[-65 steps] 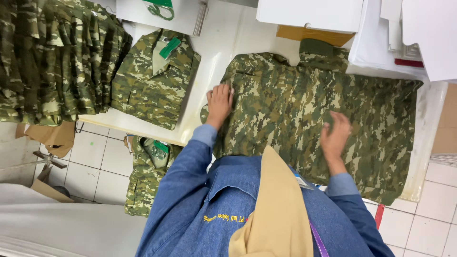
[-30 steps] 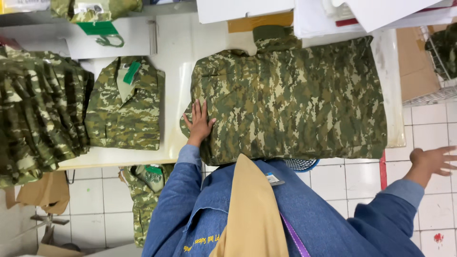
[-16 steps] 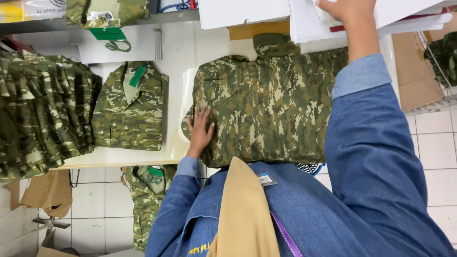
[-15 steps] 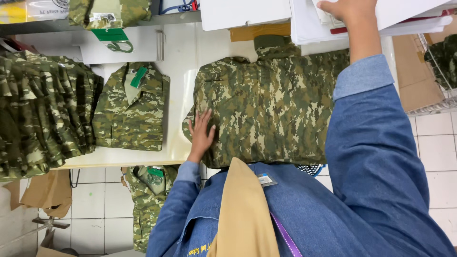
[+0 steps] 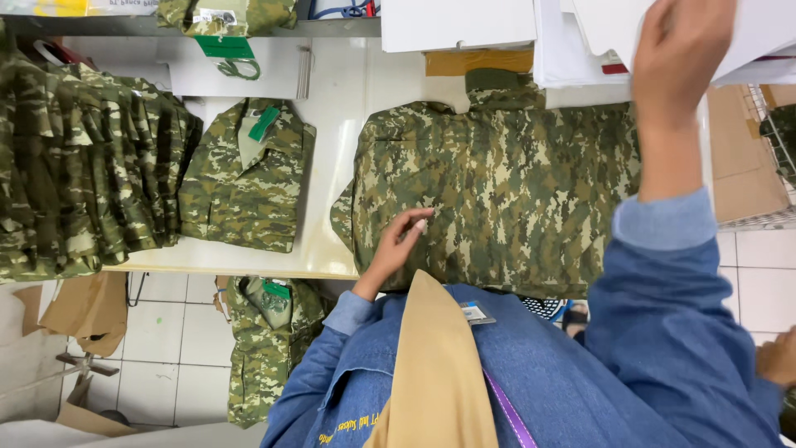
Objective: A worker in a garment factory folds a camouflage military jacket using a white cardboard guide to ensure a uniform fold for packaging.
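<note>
1. A white table [image 5: 340, 124] is standing on a pale tiled floor [image 5: 174, 332], with brown cardboard [image 5: 83, 311] leaning below its left edge and a wire basket [image 5: 767, 158] sitting at the far right.
2. A large camouflage garment [image 5: 506, 191] is lying flat across the right half of the table, its plain green collar [image 5: 493, 80] pointing toward the far edge.
3. The left hand [image 5: 398, 245] is resting on the garment near its lower left corner, fingers [image 5: 414, 222] loosely extended and slightly spread, gripping nothing.
4. The right hand [image 5: 684, 46] is reaching up over a stack of white sheets [image 5: 597, 33] at the far right of the table; the fingers are curled against the sheets, but whether they are pinching one cannot be told.
5. A smaller folded camouflage shirt [image 5: 245, 178] with a green tag [image 5: 264, 124] is lying just left of the large garment, apart from it.
6. A thick pile of camouflage clothing [image 5: 79, 162] is occupying the table's left end.
7. Another folded camouflage piece [image 5: 265, 348] is lying on the floor beneath the table edge.
</note>
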